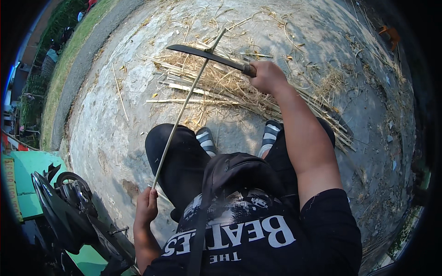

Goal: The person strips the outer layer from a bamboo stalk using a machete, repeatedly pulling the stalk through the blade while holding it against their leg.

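The blade of the long dark knife [207,55] crosses the thin bamboo strip [184,108] near its far end, above the pile of split bamboo [221,87], so shaving well probably needs a shallow angle and steady pull. The right hand [267,76] is closed around the knife handle; the left hand [146,207] grips the strip's near end.

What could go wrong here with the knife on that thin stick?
1. The right hand lays the knife across the stick, held at its far end by the left hand; the thin stick may flex and the blade skid off.
2. The stick runs over the left knee, so a slipping blade might reach the leg.
3. The sandals leave the feet exposed beside the pile of cut stalks.
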Action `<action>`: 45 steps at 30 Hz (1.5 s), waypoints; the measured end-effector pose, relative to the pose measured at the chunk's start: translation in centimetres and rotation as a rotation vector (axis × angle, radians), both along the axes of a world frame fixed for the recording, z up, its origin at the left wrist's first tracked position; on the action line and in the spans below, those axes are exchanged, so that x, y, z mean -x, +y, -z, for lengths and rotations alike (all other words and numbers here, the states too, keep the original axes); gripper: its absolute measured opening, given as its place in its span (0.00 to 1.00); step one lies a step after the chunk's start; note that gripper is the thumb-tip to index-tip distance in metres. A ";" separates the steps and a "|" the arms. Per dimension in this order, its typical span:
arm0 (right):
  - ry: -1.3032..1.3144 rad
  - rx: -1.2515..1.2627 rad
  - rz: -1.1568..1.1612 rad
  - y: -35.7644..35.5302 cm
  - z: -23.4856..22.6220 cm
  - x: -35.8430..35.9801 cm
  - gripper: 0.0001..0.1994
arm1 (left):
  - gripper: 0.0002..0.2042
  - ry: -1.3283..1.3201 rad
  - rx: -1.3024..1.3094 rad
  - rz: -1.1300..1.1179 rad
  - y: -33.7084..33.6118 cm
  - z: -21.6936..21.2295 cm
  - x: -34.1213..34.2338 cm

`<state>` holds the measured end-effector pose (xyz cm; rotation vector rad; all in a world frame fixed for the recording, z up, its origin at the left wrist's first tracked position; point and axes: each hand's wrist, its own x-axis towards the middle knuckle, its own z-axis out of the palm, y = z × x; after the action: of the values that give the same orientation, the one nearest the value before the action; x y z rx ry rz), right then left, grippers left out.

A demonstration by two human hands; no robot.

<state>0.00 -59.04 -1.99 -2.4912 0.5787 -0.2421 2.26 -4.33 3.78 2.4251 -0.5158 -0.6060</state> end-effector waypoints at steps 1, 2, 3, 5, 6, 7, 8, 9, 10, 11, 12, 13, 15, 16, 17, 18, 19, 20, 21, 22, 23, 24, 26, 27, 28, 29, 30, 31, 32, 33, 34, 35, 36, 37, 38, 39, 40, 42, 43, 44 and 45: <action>0.004 0.017 0.015 -0.1 -0.1 -0.1 0.09 | 0.21 -0.001 0.000 -0.003 0.1 0.0 -0.2; 0.009 0.035 0.031 -0.1 -0.3 -0.2 0.09 | 0.21 0.078 0.022 -0.031 0.3 0.1 -0.4; 0.008 0.035 0.029 0.3 -0.7 -0.2 0.09 | 0.21 0.158 0.044 -0.058 0.3 0.3 -0.6; 0.065 -0.028 -0.046 2.3 -2.1 -0.2 0.11 | 0.22 0.125 0.061 -0.058 0.5 0.8 -0.5; 0.068 -0.029 -0.046 3.0 -2.7 -0.2 0.11 | 0.23 0.095 0.077 -0.048 0.1 0.7 -0.4; 0.111 0.035 -0.104 3.6 -3.3 -0.2 0.11 | 0.23 0.098 0.076 -0.047 -0.3 0.4 -0.4; 0.155 0.099 -0.163 4.0 -3.5 -0.2 0.10 | 0.23 0.080 0.046 -0.086 -0.9 0.0 -0.2; 0.143 0.118 -0.173 4.3 -3.5 -0.2 0.10 | 0.23 0.059 0.018 -0.126 -1.4 -0.3 -0.2; 0.143 0.118 -0.174 4.3 -3.6 -0.1 0.10 | 0.23 0.059 0.018 -0.127 -1.6 -0.2 -0.2; 0.130 0.111 -0.182 4.2 -3.6 0.0 0.09 | 0.23 -0.020 -0.001 -0.096 -1.6 0.0 -0.3; 0.118 0.103 -0.190 4.1 -3.7 0.2 0.09 | 0.23 -0.098 -0.022 -0.065 -1.6 0.3 -0.3; 0.119 0.103 -0.192 4.0 -3.9 0.3 0.09 | 0.23 -0.097 -0.022 -0.066 -1.5 0.6 -0.3; 0.194 0.145 -0.196 3.5 -4.7 0.4 0.08 | 0.24 -0.174 -0.081 0.026 -1.3 1.0 -0.2; 0.196 0.145 -0.197 3.2 -4.8 0.5 0.08 | 0.24 -0.173 -0.082 0.025 -1.3 1.1 -0.2; 0.175 0.142 -0.167 3.0 -4.9 0.7 0.08 | 0.24 -0.195 -0.087 0.036 -1.3 1.1 -0.2; 0.153 0.139 -0.136 2.8 -5.0 0.8 0.08 | 0.24 -0.217 -0.091 0.046 -1.4 1.0 -0.2; 0.155 0.140 -0.136 2.7 -5.1 1.0 0.08 | 0.24 -0.216 -0.090 0.047 -1.6 0.9 -0.1; 0.146 0.145 -0.138 2.6 -5.2 1.2 0.08 | 0.25 -0.216 -0.078 0.045 -1.8 0.7 -0.1; 0.135 0.149 -0.142 2.6 -5.2 1.2 0.08 | 0.25 -0.219 -0.067 0.041 -1.9 0.5 -0.1; 0.135 0.149 -0.144 2.6 -5.3 1.2 0.08 | 0.25 -0.219 -0.067 0.039 -1.9 0.5 -0.1; 0.147 0.153 -0.147 2.7 -5.3 1.1 0.09 | 0.25 -0.205 -0.065 0.028 -1.8 0.4 -0.2; 0.163 0.158 -0.148 2.8 -5.4 1.1 0.09 | 0.25 -0.189 -0.062 0.018 -1.9 0.4 -0.2; 0.170 0.151 -0.169 3.2 -5.3 1.0 0.09 | 0.24 -0.208 -0.096 0.027 -2.2 0.0 -0.4; 0.174 0.143 -0.190 3.4 -5.4 1.0 0.10 | 0.24 -0.230 -0.131 0.036 -2.2 -0.1 -0.4; 0.173 0.143 -0.192 3.6 -5.5 0.9 0.10 | 0.24 -0.231 -0.132 0.034 -2.0 -0.1 -0.5; 0.194 0.146 -0.204 3.8 -5.7 0.9 0.10 | 0.23 -0.282 -0.160 0.064 -1.6 -0.1 -0.7; 0.217 0.149 -0.214 3.9 -5.8 1.0 0.11 | 0.22 -0.333 -0.186 0.097 -1.3 -0.2 -0.8; 0.218 0.149 -0.215 3.5 -5.3 1.0 0.11 | 0.22 -0.331 -0.187 0.097 -1.2 -0.5 -1.0; 0.207 0.114 -0.126 2.6 -4.3 0.9 0.10 | 0.22 -0.369 -0.240 0.114 -1.0 -0.9 -1.2; 0.195 0.079 -0.039 2.2 -3.7 0.8 0.10 | 0.22 -0.406 -0.294 0.130 -1.0 -1.3 -1.3; 0.198 0.079 -0.041 2.0 -3.2 0.8 0.10 | 0.22 -0.402 -0.295 0.128 -1.1 -1.7 -1.4; 0.187 0.065 -0.028 1.9 -2.8 0.9 0.11 | 0.21 -0.401 -0.325 0.142 -1.2 -2.1 -1.6; 0.174 0.050 -0.018 1.9 -2.6 0.8 0.11 | 0.21 -0.402 -0.356 0.154 -1.4 -2.6 -1.8; 0.178 0.050 -0.024 2.5 -2.3 0.7 0.11 | 0.20 -0.369 -0.400 0.153 -1.6 -3.1 -1.9; 0.259 0.045 -0.094 3.5 -2.2 0.5 0.12 | 0.20 -0.363 -0.400 0.149 -1.7 -3.5 -2.1; 0.342 0.041 -0.165 4.1 -2.0 0.3 0.12 | 0.19 -0.363 -0.432 0.156 -1.8 -3.8 -2.3; 0.355 0.044 -0.173 4.3 -2.0 0.3 0.12 | 0.19 -0.358 -0.464 0.161 -1.7 -3.9 -2.3; 0.382 0.018 -0.217 4.3 -2.0 0.3 0.12 | 0.18 -0.383 -0.459 0.186 -1.1 -3.7 -2.8; 0.369 -0.033 -0.148 3.3 -1.3 0.3 0.11 | 0.18 -0.383 -0.447 0.196 -1.1 -3.6 -3.0; 0.391 -0.019 -0.163 3.0 -0.4 0.5 0.11 | 0.18 -0.384 -0.434 0.205 -1.1 -3.6 -3.1; 0.352 0.012 -0.100 2.9 0.0 0.1 0.11 | 0.18 -0.381 -0.446 0.209 -1.3 -3.9 -3.6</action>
<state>-0.15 -56.15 -1.95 -2.5819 0.5896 0.2377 5.91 -5.59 7.66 2.9584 -0.8772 -0.3674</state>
